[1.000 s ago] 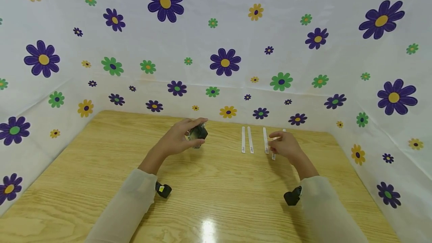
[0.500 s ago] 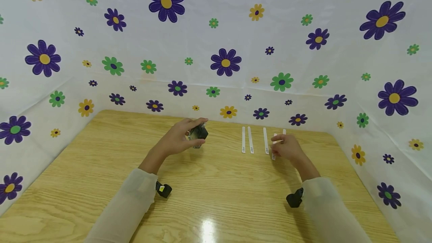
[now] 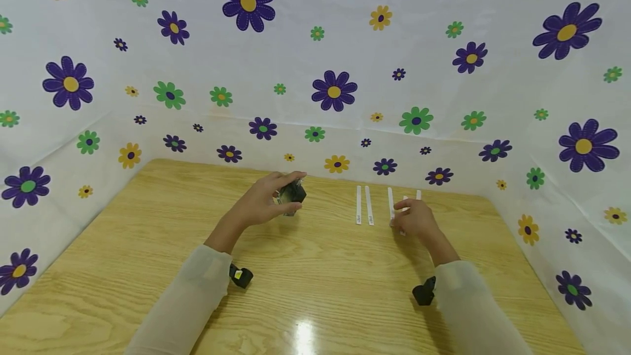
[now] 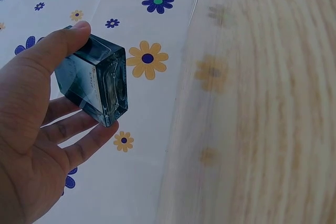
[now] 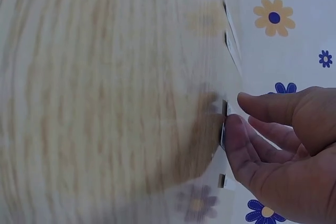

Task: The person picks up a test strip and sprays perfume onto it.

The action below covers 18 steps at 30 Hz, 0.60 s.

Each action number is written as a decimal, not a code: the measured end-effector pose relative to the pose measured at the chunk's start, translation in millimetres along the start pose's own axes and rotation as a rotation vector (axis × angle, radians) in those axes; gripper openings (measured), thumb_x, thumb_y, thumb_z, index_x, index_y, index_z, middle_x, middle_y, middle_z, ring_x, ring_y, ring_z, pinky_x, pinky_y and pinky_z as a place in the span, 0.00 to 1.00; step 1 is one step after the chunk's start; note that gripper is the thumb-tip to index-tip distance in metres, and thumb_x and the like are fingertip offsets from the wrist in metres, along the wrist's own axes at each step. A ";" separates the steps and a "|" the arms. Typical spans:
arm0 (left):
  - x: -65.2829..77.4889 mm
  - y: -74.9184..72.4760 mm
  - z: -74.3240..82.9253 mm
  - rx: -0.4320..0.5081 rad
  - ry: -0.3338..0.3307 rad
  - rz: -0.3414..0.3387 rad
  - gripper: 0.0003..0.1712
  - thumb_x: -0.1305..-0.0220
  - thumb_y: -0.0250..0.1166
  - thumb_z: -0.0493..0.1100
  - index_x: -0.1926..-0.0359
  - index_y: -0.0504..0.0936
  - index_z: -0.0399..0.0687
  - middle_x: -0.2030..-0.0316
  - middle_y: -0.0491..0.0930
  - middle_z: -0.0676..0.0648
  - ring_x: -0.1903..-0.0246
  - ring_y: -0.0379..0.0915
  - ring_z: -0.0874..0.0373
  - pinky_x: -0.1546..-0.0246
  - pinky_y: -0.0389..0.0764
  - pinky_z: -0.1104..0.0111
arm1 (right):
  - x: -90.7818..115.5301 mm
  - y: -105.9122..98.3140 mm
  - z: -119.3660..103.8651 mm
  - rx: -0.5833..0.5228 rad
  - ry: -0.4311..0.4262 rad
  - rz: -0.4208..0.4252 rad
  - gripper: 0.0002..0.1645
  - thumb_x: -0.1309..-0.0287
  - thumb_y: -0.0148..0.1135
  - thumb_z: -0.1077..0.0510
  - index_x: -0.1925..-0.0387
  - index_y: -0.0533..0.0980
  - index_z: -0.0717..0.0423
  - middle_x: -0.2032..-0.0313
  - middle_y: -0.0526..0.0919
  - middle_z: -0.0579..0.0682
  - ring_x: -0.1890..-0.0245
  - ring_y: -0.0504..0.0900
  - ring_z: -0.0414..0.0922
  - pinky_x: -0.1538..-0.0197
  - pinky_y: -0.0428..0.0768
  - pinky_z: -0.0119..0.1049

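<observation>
Grips the glass bottle [image 4: 89,82] tilted between thumb and fingers of the left hand [image 3: 263,200], apparently for steadiness; bends loosely the right hand [image 3: 418,218], thumb apart, by white strips [image 3: 369,205] on the table [image 3: 305,267]; cannot tell contact.

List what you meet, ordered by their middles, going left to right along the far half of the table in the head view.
Left hand, dark glass object, leftmost white strip, second white strip, third white strip, right hand.
</observation>
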<state>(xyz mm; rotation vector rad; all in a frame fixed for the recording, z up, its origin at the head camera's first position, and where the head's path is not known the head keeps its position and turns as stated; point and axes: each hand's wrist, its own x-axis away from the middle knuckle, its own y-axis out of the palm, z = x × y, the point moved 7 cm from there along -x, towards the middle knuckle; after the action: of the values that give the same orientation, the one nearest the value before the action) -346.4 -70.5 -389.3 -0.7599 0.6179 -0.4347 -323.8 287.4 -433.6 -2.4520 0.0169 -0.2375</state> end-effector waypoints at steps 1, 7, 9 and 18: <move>-0.1 0.1 -0.2 0.001 0.000 0.000 0.41 0.34 0.71 0.58 0.23 0.66 0.69 0.37 0.76 0.45 0.40 0.72 0.49 0.51 0.79 0.51 | -0.2 -0.1 0.3 0.017 0.003 0.008 0.27 0.41 0.68 0.68 0.41 0.73 0.72 0.55 0.85 0.66 0.71 0.81 0.46 0.68 0.79 0.36; -0.6 0.8 -0.7 0.002 0.003 -0.001 0.41 0.34 0.71 0.58 0.24 0.66 0.70 0.38 0.76 0.46 0.40 0.72 0.49 0.48 0.78 0.50 | -2.4 0.0 1.4 0.101 0.030 0.073 0.27 0.44 0.73 0.67 0.44 0.76 0.71 0.55 0.85 0.67 0.66 0.83 0.49 0.64 0.80 0.37; -0.6 0.7 -0.4 0.006 0.005 0.000 0.41 0.34 0.71 0.58 0.24 0.66 0.70 0.38 0.76 0.46 0.40 0.72 0.49 0.47 0.78 0.49 | -3.0 0.5 1.5 0.120 0.037 0.091 0.26 0.45 0.73 0.67 0.45 0.76 0.71 0.55 0.84 0.67 0.64 0.83 0.51 0.62 0.82 0.39; 0.0 -0.3 1.3 0.006 0.015 0.004 0.40 0.34 0.71 0.57 0.24 0.67 0.69 0.39 0.77 0.46 0.39 0.72 0.48 0.44 0.77 0.48 | -3.9 0.8 1.7 0.112 0.058 0.118 0.28 0.47 0.73 0.68 0.43 0.76 0.70 0.54 0.84 0.67 0.61 0.82 0.52 0.61 0.81 0.39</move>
<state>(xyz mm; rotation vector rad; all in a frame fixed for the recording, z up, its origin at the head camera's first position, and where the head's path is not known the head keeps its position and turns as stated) -345.5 -70.0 -388.3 -0.7502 0.6319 -0.4386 -327.3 288.1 -436.1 -2.3231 0.1684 -0.2512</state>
